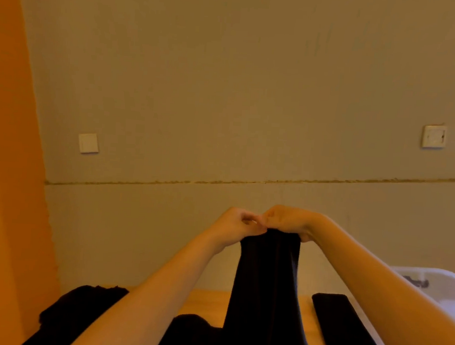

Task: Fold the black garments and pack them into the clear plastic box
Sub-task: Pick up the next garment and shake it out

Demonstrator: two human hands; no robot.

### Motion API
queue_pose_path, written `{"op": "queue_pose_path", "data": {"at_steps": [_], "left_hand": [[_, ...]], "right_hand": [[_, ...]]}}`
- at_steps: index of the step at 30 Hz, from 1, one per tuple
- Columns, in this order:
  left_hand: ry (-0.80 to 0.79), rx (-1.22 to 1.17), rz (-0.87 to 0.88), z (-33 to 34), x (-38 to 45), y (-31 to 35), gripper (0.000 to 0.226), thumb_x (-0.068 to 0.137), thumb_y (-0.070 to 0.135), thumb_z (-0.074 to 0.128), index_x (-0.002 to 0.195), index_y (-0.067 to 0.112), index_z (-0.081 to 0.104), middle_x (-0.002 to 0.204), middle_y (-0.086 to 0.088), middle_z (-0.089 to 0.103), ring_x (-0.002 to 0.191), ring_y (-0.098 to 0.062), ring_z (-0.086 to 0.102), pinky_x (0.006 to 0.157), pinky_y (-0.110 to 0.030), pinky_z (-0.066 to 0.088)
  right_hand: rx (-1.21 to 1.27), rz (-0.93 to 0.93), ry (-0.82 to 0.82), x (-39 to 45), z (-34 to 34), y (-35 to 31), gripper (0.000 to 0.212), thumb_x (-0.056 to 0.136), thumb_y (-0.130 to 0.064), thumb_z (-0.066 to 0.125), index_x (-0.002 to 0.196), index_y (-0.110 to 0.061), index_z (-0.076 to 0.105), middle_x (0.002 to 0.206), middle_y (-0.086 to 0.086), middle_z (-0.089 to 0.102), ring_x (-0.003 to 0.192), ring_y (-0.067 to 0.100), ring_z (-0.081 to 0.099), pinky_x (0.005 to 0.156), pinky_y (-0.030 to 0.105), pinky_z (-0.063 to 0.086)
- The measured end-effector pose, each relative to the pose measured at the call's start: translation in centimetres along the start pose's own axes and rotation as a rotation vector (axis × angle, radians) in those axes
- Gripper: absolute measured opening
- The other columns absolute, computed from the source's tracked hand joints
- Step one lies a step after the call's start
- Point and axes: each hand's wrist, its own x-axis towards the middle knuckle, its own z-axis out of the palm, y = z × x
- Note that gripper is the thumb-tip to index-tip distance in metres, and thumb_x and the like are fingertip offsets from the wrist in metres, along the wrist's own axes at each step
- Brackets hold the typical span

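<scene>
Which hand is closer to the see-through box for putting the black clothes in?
The right hand, probably. The clear plastic box sits by the right arm, and a folded black piece lies beside it. Both hands, left hand too, grip the hanging black garment.

— What is seen behind the work area?
— A plain beige wall [239, 93], crossed by a rough horizontal seam [247, 183]. Two white switch plates [88, 143] are mounted on it, well apart.
— And elsewhere?
— An orange panel [6, 158] is set at the left; a wooden tabletop [207, 303] is lit warmly.
</scene>
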Motion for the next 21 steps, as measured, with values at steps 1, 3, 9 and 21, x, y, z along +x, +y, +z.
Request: {"op": "queue_pose_path", "data": {"at_steps": [1, 3, 9, 21], "left_hand": [[0.004, 0.013, -0.017, -0.1, 0.0, -0.1, 0.008, 0.086, 0.013, 0.065, 0.086, 0.020, 0.068, 0.081, 0.006, 0.066, 0.077, -0.005, 0.062, 0.072, -0.016, 0.049], [-0.015, 0.022, -0.061, -0.3, -0.1, -0.2, 0.007, 0.085, 0.013, 0.067, 0.083, 0.019, 0.070, 0.076, 0.007, 0.068, 0.071, -0.003, 0.063, 0.067, -0.016, 0.050], [0.077, 0.045, -0.116, -2.3, -0.7, -0.2, 0.022, 0.092, 0.018, 0.057, 0.071, 0.019, 0.064, 0.071, 0.006, 0.063, 0.071, -0.008, 0.059, 0.067, -0.021, 0.045], [0.165, 0.003, -0.014, -1.5, -0.4, 0.8, 0.022, 0.089, 0.028, 0.062, 0.101, 0.011, 0.068, 0.091, -0.004, 0.070, 0.083, -0.014, 0.067, 0.074, -0.027, 0.054]], "right_hand": [[0.005, -0.004, -0.060, -0.2, -0.1, 0.2, 0.023, 0.090, -0.028, 0.058, 0.070, -0.017, 0.062, 0.066, -0.004, 0.066, 0.064, 0.009, 0.063, 0.061, 0.022, 0.048], [-0.020, 0.015, -0.163, -0.3, -0.4, 0.6, 0.004, 0.084, -0.012, 0.065, 0.082, -0.014, 0.068, 0.076, -0.001, 0.069, 0.074, 0.013, 0.066, 0.070, 0.026, 0.052], [0.133, -0.046, -0.026, -0.1, -1.1, 3.3, 0.021, 0.068, -0.027, 0.073, 0.082, -0.013, 0.069, 0.087, 0.000, 0.071, 0.088, 0.013, 0.065, 0.089, 0.030, 0.048], [0.142, -0.272, 0.142, 0.7, 0.5, 0.8, 0.024, 0.095, -0.025, 0.050, 0.080, -0.013, 0.063, 0.073, -0.001, 0.066, 0.068, 0.011, 0.064, 0.062, 0.022, 0.048]]}}
